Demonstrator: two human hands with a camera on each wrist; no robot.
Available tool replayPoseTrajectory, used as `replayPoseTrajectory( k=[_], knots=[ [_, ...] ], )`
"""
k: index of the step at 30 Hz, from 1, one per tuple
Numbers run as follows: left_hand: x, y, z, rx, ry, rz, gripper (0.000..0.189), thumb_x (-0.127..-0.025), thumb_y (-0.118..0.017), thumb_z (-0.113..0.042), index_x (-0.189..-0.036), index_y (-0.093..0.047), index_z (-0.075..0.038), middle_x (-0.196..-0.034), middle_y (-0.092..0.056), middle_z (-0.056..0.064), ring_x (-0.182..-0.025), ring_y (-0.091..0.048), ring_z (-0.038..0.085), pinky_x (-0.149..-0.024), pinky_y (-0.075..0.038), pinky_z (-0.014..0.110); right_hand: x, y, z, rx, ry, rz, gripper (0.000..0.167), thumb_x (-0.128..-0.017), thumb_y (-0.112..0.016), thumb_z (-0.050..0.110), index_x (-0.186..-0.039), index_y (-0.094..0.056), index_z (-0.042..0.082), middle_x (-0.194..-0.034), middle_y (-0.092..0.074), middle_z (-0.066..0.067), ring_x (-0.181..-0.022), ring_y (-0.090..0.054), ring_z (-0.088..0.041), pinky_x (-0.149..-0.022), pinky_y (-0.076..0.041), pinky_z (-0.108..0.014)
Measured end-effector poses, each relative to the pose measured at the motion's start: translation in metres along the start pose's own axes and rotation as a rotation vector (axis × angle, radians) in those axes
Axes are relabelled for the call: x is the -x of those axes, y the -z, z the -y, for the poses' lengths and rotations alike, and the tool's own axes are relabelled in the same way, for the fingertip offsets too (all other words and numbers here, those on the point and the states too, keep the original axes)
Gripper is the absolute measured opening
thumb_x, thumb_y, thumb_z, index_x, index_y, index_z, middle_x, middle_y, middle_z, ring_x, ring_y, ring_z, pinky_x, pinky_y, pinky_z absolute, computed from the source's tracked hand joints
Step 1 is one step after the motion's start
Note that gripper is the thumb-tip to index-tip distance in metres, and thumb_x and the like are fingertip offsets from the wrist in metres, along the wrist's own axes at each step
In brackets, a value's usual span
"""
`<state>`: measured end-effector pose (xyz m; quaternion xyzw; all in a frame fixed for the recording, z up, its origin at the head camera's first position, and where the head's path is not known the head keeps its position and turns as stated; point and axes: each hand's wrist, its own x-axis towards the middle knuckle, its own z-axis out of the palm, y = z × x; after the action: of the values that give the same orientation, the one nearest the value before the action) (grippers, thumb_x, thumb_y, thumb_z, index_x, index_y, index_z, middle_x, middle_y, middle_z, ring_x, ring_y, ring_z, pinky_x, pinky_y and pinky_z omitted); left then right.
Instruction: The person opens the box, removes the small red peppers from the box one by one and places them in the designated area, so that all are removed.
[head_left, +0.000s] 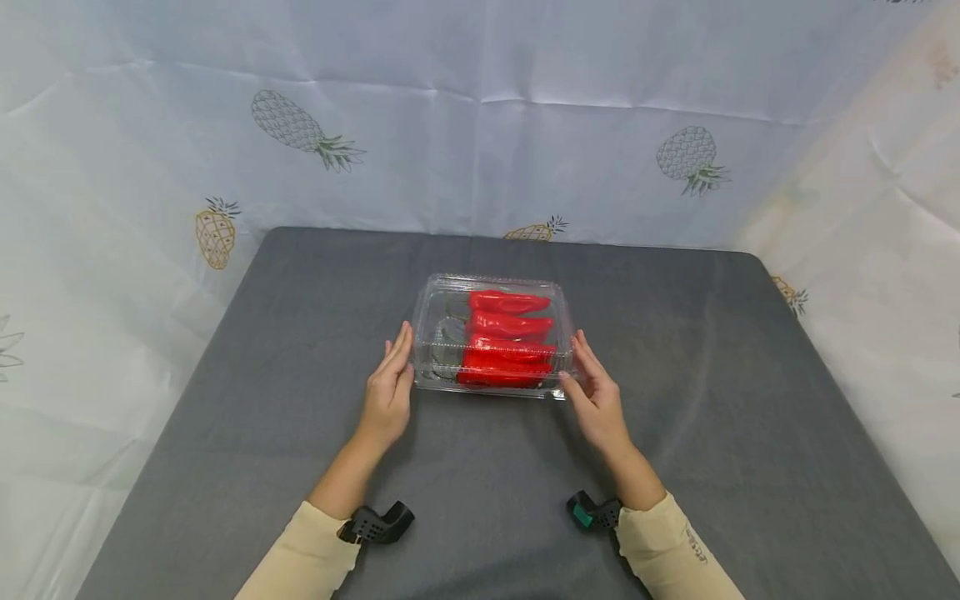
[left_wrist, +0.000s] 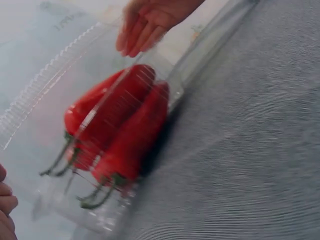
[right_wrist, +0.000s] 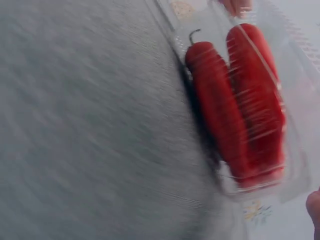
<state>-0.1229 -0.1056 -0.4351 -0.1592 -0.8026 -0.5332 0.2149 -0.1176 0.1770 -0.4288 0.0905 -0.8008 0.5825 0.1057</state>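
"Box first: where do we find it against our fingers?"

"Between them. Our left hand is at its left end and our right hand at its right, with the clear plastic running from one to the other, over the middle of the grey bench. Whether its bottom rests there or is slightly raised, we can't tell."

"And how are the fingers?"

"On the left they lie nearly straight along the end wall, touching it, with the thumb nearer to us. On the right they are about as straight, pointing away from us along the other end, the thumb at the near right corner. We see neither set curled round the plastic; we have the box flanked from both ends."

"What's inside?"

"Red peppers, side by side, lying left to right. Their green stems point toward our left hand, their tips toward our right."

"And round about?"

"Our pale sleeves reach in from the near side, and past the bench's far edge hangs a white cloth printed with pineapples."
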Motion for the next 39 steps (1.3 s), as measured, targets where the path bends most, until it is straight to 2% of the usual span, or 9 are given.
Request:
replayPoseTrajectory(
  k=[9, 15, 17, 23, 27, 30, 33, 37, 39],
  knots=[
    [-0.018, 0.009, -0.007, -0.006, -0.059, 0.073, 0.052, -0.090, -0.040, 0.011, -0.141, -0.030, 0.008, -0.148, -0.031, 0.022, -0.138, -0.029, 0.034, -0.116, -0.014, 0.041, -0.017, 0.015, 0.014, 0.067, 0.088, 0.031, 0.052, -0.088, -0.058, -0.003, -0.137, -0.040, -0.007, -0.148, -0.035, -0.017, -0.134, -0.036, -0.032, -0.100, -0.031, -0.010],
    [-0.031, 0.013, -0.013, -0.005, -0.019, 0.178, 0.060, -0.092, -0.039, 0.007, -0.147, -0.018, 0.001, -0.154, -0.021, 0.014, -0.142, -0.021, 0.028, -0.116, -0.012, 0.044, -0.024, 0.021, 0.021, 0.149, 0.089, 0.052, 0.059, -0.089, -0.059, 0.002, -0.143, -0.035, 0.003, -0.145, -0.040, -0.018, -0.130, -0.042, -0.034, -0.106, -0.032, -0.042],
    [-0.034, 0.015, -0.012, -0.005, 0.000, 0.204, 0.063, -0.092, -0.040, 0.007, -0.149, -0.014, -0.001, -0.155, -0.020, 0.013, -0.143, -0.020, 0.026, -0.116, -0.013, 0.043, -0.026, 0.022, 0.021, 0.167, 0.086, 0.063, 0.062, -0.090, -0.059, 0.004, -0.145, -0.032, 0.005, -0.146, -0.039, -0.018, -0.132, -0.040, -0.034, -0.106, -0.031, -0.046],
    [-0.046, 0.017, -0.007, 0.019, 0.017, 0.259, 0.070, -0.091, -0.040, 0.008, -0.150, -0.002, -0.003, -0.156, -0.015, 0.014, -0.143, -0.020, 0.028, -0.115, -0.016, 0.048, -0.033, 0.022, 0.026, 0.156, 0.082, 0.093, 0.073, -0.090, -0.058, 0.002, -0.150, -0.017, 0.008, -0.153, -0.026, -0.015, -0.140, -0.028, -0.029, -0.107, -0.027, -0.034],
    [-0.055, 0.018, -0.001, 0.060, 0.030, 0.281, 0.073, -0.091, -0.038, 0.010, -0.150, 0.003, -0.004, -0.156, -0.010, 0.016, -0.143, -0.017, 0.032, -0.115, -0.016, 0.052, -0.035, 0.020, 0.045, 0.126, 0.099, 0.105, 0.077, -0.089, -0.056, -0.003, -0.149, -0.009, 0.002, -0.154, -0.019, -0.021, -0.141, -0.023, -0.033, -0.108, -0.025, -0.031],
    [-0.061, 0.017, 0.003, 0.070, 0.031, 0.296, 0.072, -0.091, -0.039, 0.010, -0.149, 0.003, -0.002, -0.156, -0.008, 0.017, -0.143, -0.016, 0.034, -0.115, -0.016, 0.052, -0.037, 0.019, 0.058, 0.133, 0.109, 0.108, 0.078, -0.088, -0.055, -0.005, -0.148, -0.006, -0.003, -0.154, -0.015, -0.023, -0.141, -0.021, -0.035, -0.109, -0.024, -0.034],
    [-0.068, 0.016, 0.008, 0.071, 0.037, 0.314, 0.070, -0.091, -0.039, 0.010, -0.148, 0.000, 0.002, -0.156, -0.006, 0.019, -0.143, -0.014, 0.036, -0.115, -0.015, 0.051, -0.041, 0.019, 0.059, 0.150, 0.097, 0.113, 0.079, -0.089, -0.055, -0.004, -0.148, -0.004, -0.003, -0.155, -0.012, -0.019, -0.142, -0.018, -0.032, -0.110, -0.022, -0.039],
    [-0.078, 0.015, 0.012, 0.077, 0.086, 0.330, 0.068, -0.090, -0.038, 0.008, -0.147, -0.001, 0.006, -0.155, -0.007, 0.024, -0.142, -0.013, 0.039, -0.116, -0.012, 0.050, -0.051, 0.018, 0.051, 0.149, 0.075, 0.146, 0.083, -0.089, -0.056, -0.002, -0.148, 0.002, -0.003, -0.156, -0.004, -0.019, -0.143, -0.013, -0.034, -0.113, -0.018, -0.048],
    [-0.083, 0.014, 0.015, 0.076, 0.108, 0.335, 0.068, -0.090, -0.039, 0.008, -0.147, -0.001, 0.007, -0.154, -0.009, 0.026, -0.142, -0.013, 0.040, -0.116, -0.011, 0.049, -0.058, 0.017, 0.039, 0.148, 0.048, 0.171, 0.086, -0.089, -0.058, 0.002, -0.148, 0.005, 0.001, -0.157, 0.000, -0.017, -0.144, -0.010, -0.033, -0.114, -0.017, -0.051]
  ],
)
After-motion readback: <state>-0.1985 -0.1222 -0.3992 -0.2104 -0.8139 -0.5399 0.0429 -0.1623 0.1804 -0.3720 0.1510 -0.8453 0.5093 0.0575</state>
